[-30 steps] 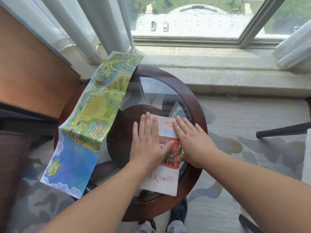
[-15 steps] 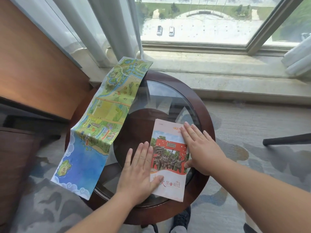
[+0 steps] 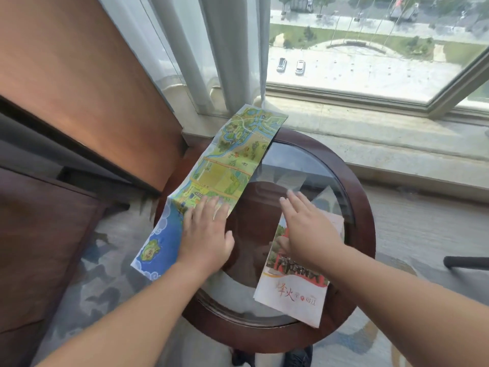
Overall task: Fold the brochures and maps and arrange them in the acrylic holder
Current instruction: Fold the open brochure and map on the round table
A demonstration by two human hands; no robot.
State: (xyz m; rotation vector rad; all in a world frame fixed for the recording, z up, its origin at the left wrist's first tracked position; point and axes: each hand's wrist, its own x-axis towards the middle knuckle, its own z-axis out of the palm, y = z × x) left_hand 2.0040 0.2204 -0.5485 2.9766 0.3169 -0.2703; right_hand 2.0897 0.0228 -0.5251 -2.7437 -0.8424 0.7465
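1. Head view: we are seeing the left hand (image 3: 205, 234) lying flat on the unfolded map (image 3: 225, 165), fingers straight and gripping nothing.
2. The map is stretching along the left side of the round glass-topped table (image 3: 363, 207), its far end reaching toward the curtain (image 3: 211, 62) and its blue near end hanging past the rim.
3. We are finding the right hand (image 3: 308, 229) open, fingers extended, over the far part of the folded brochure (image 3: 293, 287); blur is keeping us from telling whether it is touching.
4. The brochure is lying on the table's near right, its near edge over the wooden rim.
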